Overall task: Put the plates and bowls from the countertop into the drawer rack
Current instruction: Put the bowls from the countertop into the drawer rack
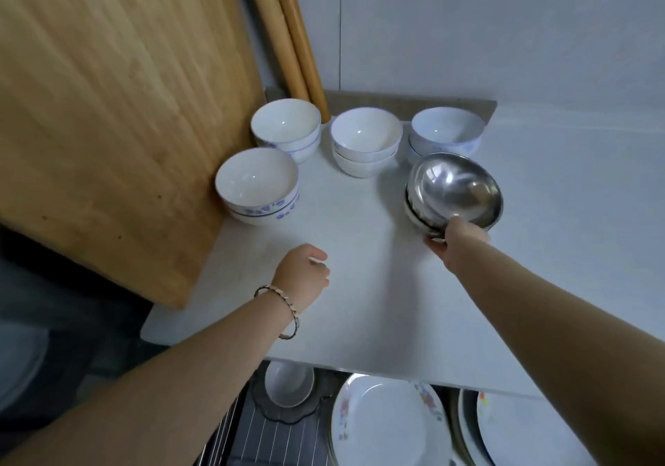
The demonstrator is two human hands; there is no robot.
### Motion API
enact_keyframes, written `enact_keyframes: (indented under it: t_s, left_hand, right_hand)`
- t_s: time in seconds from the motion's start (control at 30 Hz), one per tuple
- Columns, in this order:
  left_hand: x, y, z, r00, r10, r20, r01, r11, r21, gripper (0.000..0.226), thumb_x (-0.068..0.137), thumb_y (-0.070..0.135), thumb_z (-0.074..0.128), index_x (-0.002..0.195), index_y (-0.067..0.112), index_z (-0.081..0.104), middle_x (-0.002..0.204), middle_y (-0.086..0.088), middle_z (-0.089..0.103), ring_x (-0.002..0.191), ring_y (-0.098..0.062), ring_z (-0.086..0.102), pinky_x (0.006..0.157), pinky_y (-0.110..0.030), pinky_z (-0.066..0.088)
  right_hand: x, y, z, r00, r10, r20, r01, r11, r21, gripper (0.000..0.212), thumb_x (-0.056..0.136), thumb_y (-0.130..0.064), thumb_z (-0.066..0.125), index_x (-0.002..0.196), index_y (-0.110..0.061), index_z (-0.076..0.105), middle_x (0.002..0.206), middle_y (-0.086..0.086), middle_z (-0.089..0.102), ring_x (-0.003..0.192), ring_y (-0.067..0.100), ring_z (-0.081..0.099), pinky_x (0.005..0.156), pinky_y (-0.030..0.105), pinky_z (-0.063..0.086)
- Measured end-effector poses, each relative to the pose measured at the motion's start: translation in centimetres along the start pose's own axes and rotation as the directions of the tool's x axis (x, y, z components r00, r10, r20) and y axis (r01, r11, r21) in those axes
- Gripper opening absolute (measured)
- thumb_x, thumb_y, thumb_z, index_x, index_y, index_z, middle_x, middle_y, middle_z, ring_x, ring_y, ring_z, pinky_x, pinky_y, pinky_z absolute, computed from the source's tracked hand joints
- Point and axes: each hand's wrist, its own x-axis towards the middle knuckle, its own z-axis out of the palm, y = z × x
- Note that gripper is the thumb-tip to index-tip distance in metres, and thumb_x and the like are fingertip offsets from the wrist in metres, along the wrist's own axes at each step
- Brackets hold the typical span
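A stack of steel bowls (454, 190) stands at the right of the white countertop (360, 267), tipped up toward me. My right hand (457, 238) grips its near rim. Several stacks of white bowls sit behind and to the left: one with blue flowers (257, 184), one at the back left (286, 127), a plain one in the middle (365, 141), one at the back right (446, 130). My left hand (304, 274), with a bracelet on the wrist, hovers over the counter with fingers curled, holding nothing. Below, the drawer rack (252, 433) holds flowered plates (388, 426) and a small white bowl (289, 383).
A large wooden cutting board (118, 112) leans at the left, close to the blue-flowered bowls. Two wooden rolling pins (288, 37) stand in the back corner against the wall. More plates (511, 429) stand at the right of the drawer.
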Motion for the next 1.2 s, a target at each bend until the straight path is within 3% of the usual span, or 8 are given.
enact_keyframes:
  t_s: [0.07, 0.17, 0.3, 0.4, 0.6, 0.97, 1.1, 1.2]
  left_hand:
    - [-0.3, -0.5, 0.5, 1.0, -0.014, 0.015, 0.014, 1.0, 0.004, 0.027, 0.088, -0.009, 0.046, 0.075, 0.014, 0.051, 0.07, -0.008, 0.053, 0.039, -0.006, 0.057, 0.035, -0.009, 0.038]
    - [-1.7, -0.3, 1.2, 0.994, -0.04, 0.097, 0.043, 0.998, -0.038, 0.027, 0.09, 0.003, 0.051, 0.116, 0.01, 0.052, 0.086, -0.005, 0.054, 0.062, -0.015, 0.063, 0.055, -0.023, 0.046]
    - [-5.8, 0.4, 0.6, 0.961, -0.085, 0.264, 0.12, 0.986, -0.119, 0.055, 0.091, 0.031, 0.055, 0.138, 0.037, 0.025, 0.11, 0.004, 0.05, 0.102, -0.033, 0.064, 0.076, -0.04, 0.056]
    - [-9.7, -1.7, -0.8, 0.96, -0.135, 0.243, 0.156, 0.985, -0.069, 0.055, 0.093, 0.035, 0.051, 0.138, 0.042, 0.021, 0.109, 0.0, 0.054, 0.089, -0.036, 0.069, 0.07, -0.04, 0.061]
    - [-15.6, -11.6, -3.0, 0.99, -0.138, 0.026, 0.139, 0.986, -0.094, 0.057, 0.092, -0.004, 0.043, 0.124, 0.042, 0.033, 0.098, 0.007, 0.057, 0.074, -0.019, 0.067, 0.056, -0.037, 0.061]
    - [-15.0, -27.9, -2.1, 0.798, -0.598, 0.076, 0.596, 0.801, 0.05, 0.041, 0.094, 0.015, 0.049, 0.13, 0.029, 0.036, 0.124, -0.011, 0.051, 0.104, -0.036, 0.059, 0.07, -0.048, 0.059]
    - [-13.0, -32.7, -0.6, 0.782, -0.62, 0.066, 0.605, 0.78, 0.162, 0.041, 0.092, 0.044, 0.046, 0.129, 0.026, 0.04, 0.11, -0.008, 0.064, 0.092, -0.025, 0.068, 0.067, -0.039, 0.06]
    - [-11.9, -35.7, 0.2, 0.812, -0.584, -0.008, 0.556, 0.769, 0.315, 0.04, 0.094, 0.035, 0.048, 0.131, 0.021, 0.045, 0.11, -0.005, 0.065, 0.089, -0.016, 0.064, 0.069, -0.028, 0.057]
  right_hand:
    - [-0.3, 0.8, -1.0, 0.999, -0.05, 0.014, 0.051, 0.997, -0.056, 0.048, 0.09, -0.008, 0.046, 0.137, -0.011, 0.037, 0.125, 0.015, 0.059, 0.057, 0.026, 0.063, 0.075, 0.034, 0.061]
    - [-2.5, 2.4, -3.3, 0.979, -0.156, 0.134, 0.184, 0.957, -0.224, 0.043, 0.088, -0.005, 0.045, 0.131, -0.007, 0.041, 0.126, 0.02, 0.055, 0.072, 0.033, 0.065, 0.053, 0.029, 0.06]
    - [-8.0, 4.8, -6.5, 0.922, -0.111, 0.371, 0.279, 0.854, -0.439, 0.041, 0.089, -0.006, 0.047, 0.129, -0.009, 0.043, 0.105, 0.02, 0.064, 0.071, 0.032, 0.068, 0.065, 0.031, 0.062]
    - [-12.0, 7.2, -8.9, 0.856, -0.018, 0.517, 0.347, 0.761, -0.548, 0.036, 0.089, -0.008, 0.046, 0.124, -0.015, 0.045, 0.094, 0.02, 0.068, 0.069, 0.028, 0.068, 0.065, 0.028, 0.061]
    - [-15.8, 14.1, -12.0, 0.739, 0.143, 0.659, 0.448, 0.626, -0.638, 0.042, 0.089, -0.011, 0.05, 0.122, -0.033, 0.038, 0.077, 0.001, 0.065, 0.07, 0.015, 0.065, 0.074, 0.035, 0.059]
    - [-9.7, 31.0, -13.3, 0.825, 0.323, 0.464, 0.394, 0.258, -0.882, 0.037, 0.096, -0.021, 0.044, 0.133, -0.015, 0.044, 0.123, 0.012, 0.063, 0.114, 0.029, 0.059, 0.095, 0.032, 0.044]
    - [-7.0, 34.6, -13.9, 0.836, 0.378, 0.397, 0.315, 0.263, -0.912, 0.032, 0.097, -0.014, 0.04, 0.128, -0.008, 0.047, 0.123, 0.013, 0.061, 0.119, 0.03, 0.055, 0.087, 0.026, 0.04]
    - [-5.6, 36.4, -14.1, 0.836, 0.379, 0.397, 0.345, 0.199, -0.917, 0.03, 0.097, -0.019, 0.042, 0.127, -0.016, 0.047, 0.121, 0.01, 0.061, 0.116, 0.028, 0.056, 0.092, 0.03, 0.043]
